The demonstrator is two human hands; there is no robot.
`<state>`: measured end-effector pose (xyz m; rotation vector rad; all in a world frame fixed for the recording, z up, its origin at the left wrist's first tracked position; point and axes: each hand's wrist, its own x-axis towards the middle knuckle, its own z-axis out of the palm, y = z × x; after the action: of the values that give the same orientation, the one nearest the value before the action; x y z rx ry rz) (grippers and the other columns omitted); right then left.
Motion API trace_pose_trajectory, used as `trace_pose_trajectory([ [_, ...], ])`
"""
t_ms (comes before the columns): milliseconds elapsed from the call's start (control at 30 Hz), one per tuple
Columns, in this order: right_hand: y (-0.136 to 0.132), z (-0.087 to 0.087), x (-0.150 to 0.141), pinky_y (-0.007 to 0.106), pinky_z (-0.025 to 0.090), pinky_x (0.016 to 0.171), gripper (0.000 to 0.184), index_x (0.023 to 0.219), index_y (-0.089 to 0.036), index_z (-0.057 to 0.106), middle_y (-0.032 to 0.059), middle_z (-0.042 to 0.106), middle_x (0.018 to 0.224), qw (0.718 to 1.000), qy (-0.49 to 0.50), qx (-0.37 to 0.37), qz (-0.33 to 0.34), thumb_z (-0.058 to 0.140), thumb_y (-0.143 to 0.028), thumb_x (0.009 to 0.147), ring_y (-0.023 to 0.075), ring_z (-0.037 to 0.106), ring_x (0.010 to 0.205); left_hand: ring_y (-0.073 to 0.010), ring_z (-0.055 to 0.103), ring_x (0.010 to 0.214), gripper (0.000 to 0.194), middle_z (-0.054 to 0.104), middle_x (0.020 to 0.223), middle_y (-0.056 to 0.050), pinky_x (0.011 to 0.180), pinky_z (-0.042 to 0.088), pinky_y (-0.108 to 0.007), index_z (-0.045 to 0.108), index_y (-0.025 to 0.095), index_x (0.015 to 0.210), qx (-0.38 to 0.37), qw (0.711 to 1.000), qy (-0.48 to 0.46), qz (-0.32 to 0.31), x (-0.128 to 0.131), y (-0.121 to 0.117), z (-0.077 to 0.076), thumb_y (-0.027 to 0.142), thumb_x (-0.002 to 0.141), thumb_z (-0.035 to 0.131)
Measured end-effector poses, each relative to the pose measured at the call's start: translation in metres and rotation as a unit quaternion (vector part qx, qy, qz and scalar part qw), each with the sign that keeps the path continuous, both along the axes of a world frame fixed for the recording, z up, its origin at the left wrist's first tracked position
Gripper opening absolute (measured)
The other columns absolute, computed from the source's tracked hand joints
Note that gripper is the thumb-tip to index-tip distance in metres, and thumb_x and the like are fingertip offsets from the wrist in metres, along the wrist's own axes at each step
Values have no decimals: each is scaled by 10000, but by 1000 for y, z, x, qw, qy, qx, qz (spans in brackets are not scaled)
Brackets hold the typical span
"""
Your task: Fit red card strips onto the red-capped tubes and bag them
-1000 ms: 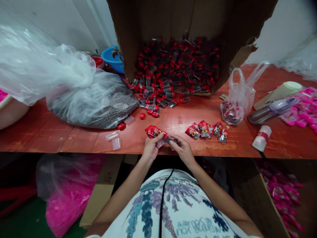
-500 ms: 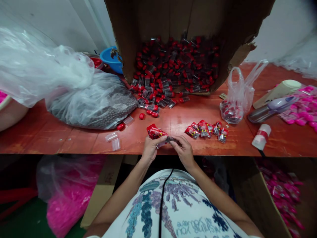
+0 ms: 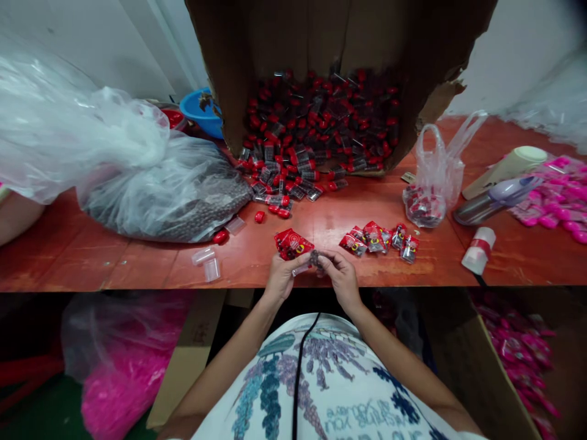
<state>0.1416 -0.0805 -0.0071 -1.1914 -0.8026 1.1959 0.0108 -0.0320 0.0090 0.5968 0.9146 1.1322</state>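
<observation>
The dark piece (image 3: 314, 258) lies between your hands above the table's front edge, pinched by your right hand (image 3: 345, 282); your left hand's (image 3: 279, 278) fingers close on a red packet (image 3: 293, 243) and clear tube (image 3: 301, 269). Beyond, red-capped tubes (image 3: 306, 166) lie heaped, while clear tubes (image 3: 211, 270) lie uncapped.

Head view: left hand (image 3: 280, 278) holds red printed plastic packets (image 3: 293, 244) at front edge of red-brown bench (image 3: 151, 263), right hand (image 3: 342, 278) pinching small dark piece (image 3: 315, 258).
</observation>
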Motion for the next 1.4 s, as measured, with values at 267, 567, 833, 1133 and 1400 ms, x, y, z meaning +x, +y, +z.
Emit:
trace_pose_trajectory([
  [267,3,-5,8,268,534,620,319,1058,-220,636,14,628,861,998,-59,29,11,662,-363,774,132,591,670,-156,662,661,268,722,751,-31,680,522,-270,698,127,780,-1,999,43,-7,-2,4,5,154,540,814],
  [567,4,0,13,263,514,635,209,988,-232,665,21,571,881,981,-174,88,8,629,-336,811,133,583,702,-137,637,593,275,702,689,-4,621,518,-255,684,136,741,7,998,57,18,3,5,7,174,511,828],
  [833,2,-5,8,292,539,652,324,1122,-248,588,17,589,885,992,-112,52,-24,623,-344,814,149,602,721,-146,634,623,297,701,718,-19,621,500,-252,682,128,788,26,993,112,-6,7,3,4,201,535,819],
  [1133,3,-6,6,263,528,560,290,1047,-232,615,-2,619,819,1000,-9,17,-19,622,-385,800,120,585,587,-156,635,611,278,701,710,-36,637,510,-276,683,112,775,13,996,80,-45,17,-7,-1,188,543,814],
  [1400,5,-9,13,250,522,558,298,985,-208,634,-3,648,845,999,32,3,-18,687,-365,738,112,595,588,-168,658,647,298,718,750,-40,673,530,-292,697,119,804,-14,997,61,-41,14,-1,-1,187,540,819],
])
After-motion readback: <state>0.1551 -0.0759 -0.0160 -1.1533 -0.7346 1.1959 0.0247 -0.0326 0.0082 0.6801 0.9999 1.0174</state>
